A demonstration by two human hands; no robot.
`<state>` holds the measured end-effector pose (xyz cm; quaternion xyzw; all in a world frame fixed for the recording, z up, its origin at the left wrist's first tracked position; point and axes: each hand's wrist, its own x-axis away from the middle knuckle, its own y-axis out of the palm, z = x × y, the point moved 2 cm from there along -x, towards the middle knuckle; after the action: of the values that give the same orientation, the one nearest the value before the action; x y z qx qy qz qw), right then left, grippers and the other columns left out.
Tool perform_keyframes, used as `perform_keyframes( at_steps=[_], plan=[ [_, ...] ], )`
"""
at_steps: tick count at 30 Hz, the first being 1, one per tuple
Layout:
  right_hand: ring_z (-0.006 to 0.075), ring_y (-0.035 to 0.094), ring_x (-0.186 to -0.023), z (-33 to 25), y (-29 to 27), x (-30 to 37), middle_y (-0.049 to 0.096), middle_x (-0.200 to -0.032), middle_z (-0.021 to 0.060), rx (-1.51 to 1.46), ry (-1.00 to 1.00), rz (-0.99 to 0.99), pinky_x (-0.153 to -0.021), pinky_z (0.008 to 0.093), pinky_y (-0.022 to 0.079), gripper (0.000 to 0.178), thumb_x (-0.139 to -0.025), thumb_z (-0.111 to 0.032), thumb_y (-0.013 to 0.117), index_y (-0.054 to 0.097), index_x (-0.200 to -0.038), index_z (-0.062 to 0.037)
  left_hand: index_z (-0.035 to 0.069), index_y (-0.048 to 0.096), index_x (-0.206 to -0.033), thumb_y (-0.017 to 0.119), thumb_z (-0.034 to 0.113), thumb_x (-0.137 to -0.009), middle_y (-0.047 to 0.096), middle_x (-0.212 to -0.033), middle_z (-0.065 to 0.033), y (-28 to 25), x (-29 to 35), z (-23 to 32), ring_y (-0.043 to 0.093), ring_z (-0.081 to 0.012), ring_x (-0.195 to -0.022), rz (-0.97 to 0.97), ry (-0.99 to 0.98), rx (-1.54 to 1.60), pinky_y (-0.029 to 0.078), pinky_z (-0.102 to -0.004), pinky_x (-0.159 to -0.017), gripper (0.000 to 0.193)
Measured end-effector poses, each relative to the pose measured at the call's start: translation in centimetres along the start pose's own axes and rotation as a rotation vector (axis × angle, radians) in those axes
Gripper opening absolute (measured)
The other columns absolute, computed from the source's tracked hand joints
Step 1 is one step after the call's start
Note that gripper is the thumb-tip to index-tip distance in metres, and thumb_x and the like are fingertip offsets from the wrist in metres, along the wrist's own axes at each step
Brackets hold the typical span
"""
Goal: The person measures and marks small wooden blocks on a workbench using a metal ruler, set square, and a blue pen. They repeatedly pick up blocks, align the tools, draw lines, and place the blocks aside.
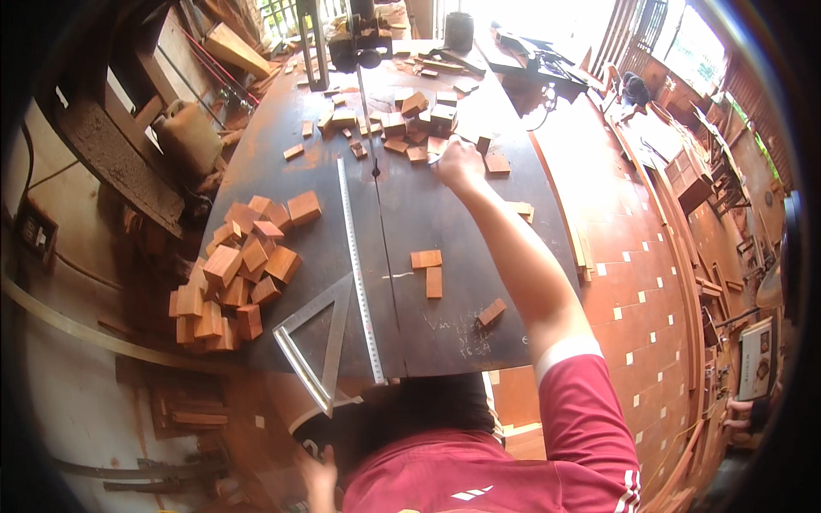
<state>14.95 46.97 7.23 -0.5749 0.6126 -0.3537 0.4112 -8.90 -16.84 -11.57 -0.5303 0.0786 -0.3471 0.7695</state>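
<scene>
My right hand (463,164) reaches across the dark metal saw table (299,179) to a loose pile of small wooden blocks (415,105). Its fingers are closed at the pile's near edge; a small pale thing shows at the fingertips, too small to name. Down by my body at the lower left, my left hand (320,470) hangs off the table, slightly blurred, fingers apart and nothing in them. A larger heap of reddish-brown blocks (254,254) sits on the table's left. Two blocks (434,283) lie touching near the middle, and a single block (492,311) rests apart toward the front.
A band saw blade (363,94) stands upright at the far side, left of the pile. A long steel ruler (357,265) lies beside the table slot. The metal set square (329,342) overhangs the front edge. Long boards (573,205) run along the right.
</scene>
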Motion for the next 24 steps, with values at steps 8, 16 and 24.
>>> perform_keyframes(
  at_steps=[8,16,24],
  plan=[
    [0.0365,0.069,-0.117,-0.1,4.5,-3.9,0.070,-0.121,0.0215,-0.089,0.170,0.043,-0.098,0.0436,0.057,0.048,-0.092,-0.035,0.072,0.059,-0.122,0.0001,-0.017,0.035,-0.144,0.075,0.033,-0.089,0.049,-0.137,-0.0398,4.7,-0.3,-3.6,0.050,-0.0518,-0.128,0.334,0.109,-0.011,0.040,-0.0522,-0.111,0.084],
    [0.0357,0.073,-0.101,4.6,2.6,0.5,0.074,-0.098,0.0225,-0.230,-0.083,0.168,-0.092,0.0403,0.058,0.051,-0.077,-0.030,0.083,0.064,-0.112,0.0020,-0.017,0.032,-0.147,0.077,0.037,-0.087,0.045,-0.142,-0.0411,1.7,-0.5,0.8,0.047,-0.0528,-0.133,0.278,0.123,-0.003,0.038,-0.0522,-0.114,0.092],
    [0.0312,0.071,-0.105,7.1,-3.7,23.6,0.070,-0.113,0.0164,-0.561,-0.586,-0.306,-0.096,0.0393,0.056,0.049,-0.069,-0.005,0.080,0.062,-0.115,-0.0016,-0.006,0.052,-0.138,0.078,0.021,-0.088,0.053,-0.139,-0.0305,1.2,-2.1,7.2,0.053,-0.0470,-0.129,0.226,0.445,0.186,0.043,-0.0490,-0.110,0.063]
  ],
)
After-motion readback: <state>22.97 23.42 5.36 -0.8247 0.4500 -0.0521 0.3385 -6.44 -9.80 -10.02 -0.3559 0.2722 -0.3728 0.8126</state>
